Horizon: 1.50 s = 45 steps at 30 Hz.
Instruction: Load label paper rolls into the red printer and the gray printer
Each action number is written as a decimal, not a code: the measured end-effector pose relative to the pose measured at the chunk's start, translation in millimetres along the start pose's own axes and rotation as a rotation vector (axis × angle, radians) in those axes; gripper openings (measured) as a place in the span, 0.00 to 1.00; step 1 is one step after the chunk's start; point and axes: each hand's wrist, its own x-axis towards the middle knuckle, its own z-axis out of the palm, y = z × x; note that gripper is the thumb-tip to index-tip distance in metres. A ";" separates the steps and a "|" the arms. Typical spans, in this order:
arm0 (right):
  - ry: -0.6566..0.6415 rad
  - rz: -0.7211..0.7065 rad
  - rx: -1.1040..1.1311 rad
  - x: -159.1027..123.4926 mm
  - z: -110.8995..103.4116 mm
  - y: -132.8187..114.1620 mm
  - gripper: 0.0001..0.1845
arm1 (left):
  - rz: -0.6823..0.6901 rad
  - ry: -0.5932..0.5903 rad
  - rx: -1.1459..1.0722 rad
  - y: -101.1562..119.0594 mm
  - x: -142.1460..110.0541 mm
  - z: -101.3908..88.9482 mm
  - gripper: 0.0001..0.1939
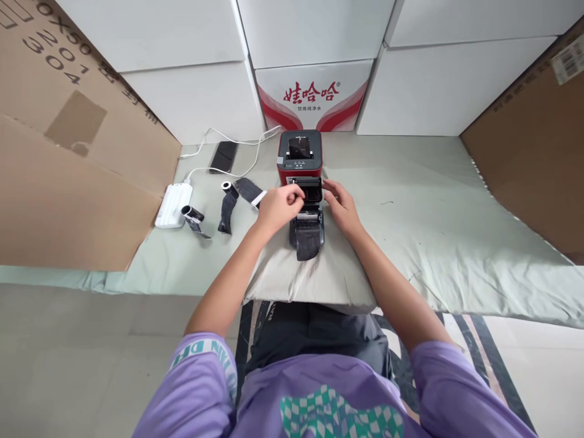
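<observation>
A small red and black label printer (299, 159) stands on the cloth with its front cover (292, 234) folded down towards me. On that cover lies a strip of black label or ribbon material (308, 242), its end hanging over the edge. My left hand (281, 210) is at the left of the open compartment (312, 192), fingers curled in a pinch; what they grip, if anything, is hidden. Beside the compartment's right side is my right hand (341, 207), thumb and fingers apart, fingertips at the printer's edge.
Left of the printer lie black ribbon pieces (227, 207), a small black roll (192, 213), a white power bank (174, 205) with a white cable (219, 170), and a dark phone (223, 157). White boxes (314, 97) stand behind; cardboard boxes (77, 182) flank the surface.
</observation>
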 end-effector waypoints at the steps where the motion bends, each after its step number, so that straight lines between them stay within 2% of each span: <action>1: 0.000 -0.008 0.012 -0.9 -3.0 -2.1 0.39 | -0.066 0.101 -0.089 -5.0 -4.0 0.3 0.09; 3: -0.006 -0.030 0.031 -4.1 -7.8 -6.1 0.36 | -0.150 0.197 -0.245 -13.9 -11.7 3.3 0.10; 6: -0.013 -0.079 0.048 -9.6 -11.9 -10.1 0.31 | -0.175 0.097 -0.429 -21.3 -21.5 10.7 0.19; 9: -0.064 -0.096 0.018 -12.7 -13.6 -9.3 0.26 | -0.155 0.054 -0.513 -23.2 -29.7 16.4 0.18; 12: -0.190 -0.019 -0.034 -13.0 -15.1 -3.4 0.22 | -0.174 0.064 -0.530 -25.3 -35.1 18.6 0.15; 15: -0.331 0.136 0.027 -12.4 -17.3 1.8 0.32 | -0.290 -0.014 -0.656 -29.3 -36.8 18.7 0.25; 17: -0.414 0.219 0.093 -12.1 -18.4 2.3 0.35 | -0.361 -0.073 -0.736 -32.0 -36.6 18.3 0.28; 20: -0.451 0.276 0.133 -12.0 -18.2 -0.5 0.38 | -0.393 -0.112 -0.791 -34.2 -36.4 17.7 0.31; 25: -0.453 0.296 0.143 -11.3 -13.9 -5.0 0.44 | -0.380 -0.123 -0.800 -34.1 -37.5 16.5 0.33; 29: -0.412 0.300 0.157 -14.2 -11.0 -5.3 0.44 | -0.399 -0.121 -0.780 -36.1 -41.1 18.3 0.34; 32: -0.321 0.329 0.098 -27.1 -11.3 -5.8 0.42 | -0.422 -0.043 -0.725 -38.1 -51.6 25.6 0.32; 35: -0.312 0.308 -0.025 -51.8 -12.2 -11.4 0.41 | -0.328 0.076 -0.683 -34.4 -69.4 33.6 0.26; 38: -0.360 0.239 -0.128 -79.2 -11.8 -25.3 0.50 | -0.257 0.108 -0.692 -20.8 -83.2 36.4 0.24; 40: -0.303 0.214 -0.183 -92.0 -14.5 -36.8 0.55 | -0.234 0.110 -0.698 -7.1 -82.7 36.9 0.23; 42: -0.196 0.199 -0.236 -97.8 -23.9 -46.4 0.56 | -0.190 0.106 -0.694 8.2 -72.4 40.5 0.22; 45: -0.052 0.210 -0.320 -95.8 -53.9 -49.9 0.51 | -0.133 0.048 -0.710 30.3 -43.9 59.2 0.22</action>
